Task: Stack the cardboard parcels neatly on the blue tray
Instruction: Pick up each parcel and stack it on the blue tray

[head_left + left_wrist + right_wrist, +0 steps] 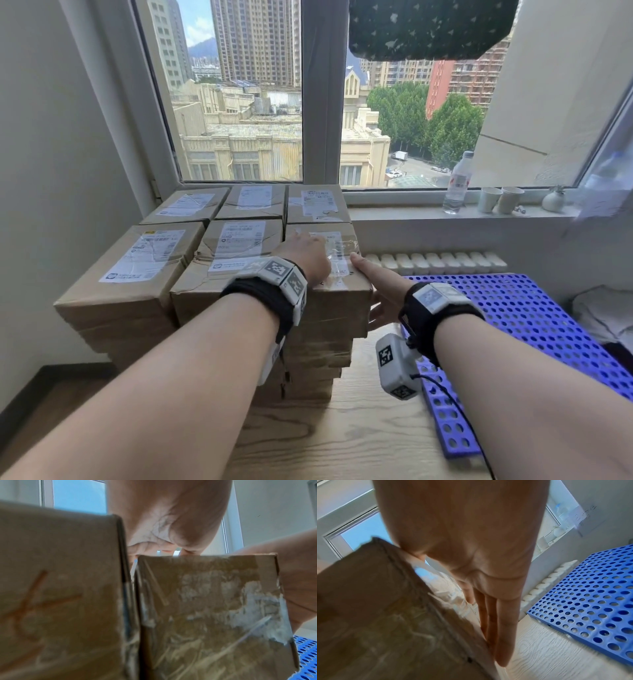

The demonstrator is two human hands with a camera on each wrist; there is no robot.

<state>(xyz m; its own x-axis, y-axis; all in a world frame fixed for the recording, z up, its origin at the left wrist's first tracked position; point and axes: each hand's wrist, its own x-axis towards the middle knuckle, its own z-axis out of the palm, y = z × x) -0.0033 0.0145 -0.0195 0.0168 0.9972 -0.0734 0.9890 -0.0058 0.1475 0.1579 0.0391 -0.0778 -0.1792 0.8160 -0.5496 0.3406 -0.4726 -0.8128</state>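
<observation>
Several brown cardboard parcels stand piled below the window, on the left. My left hand [306,255] lies on top of the front right parcel [337,310], fingers bent down onto its top towards the gap beside the neighbouring parcel [60,588]. My right hand [380,287] presses flat against that parcel's right side, thumb on the top edge, fingers straight and pointing down. From the left wrist, the palm [168,527] hovers over the taped parcel [214,608]. From the right wrist, straight fingers [494,628] run along the parcel [385,615]. The blue perforated tray [534,318] lies on the floor to the right, bare.
A wooden floor [342,428] runs between pile and tray. A white radiator [435,263] sits behind the tray. On the sill stand a water bottle [457,185], two cups [500,199] and a small vase [553,200]. White cloth [606,315] lies far right.
</observation>
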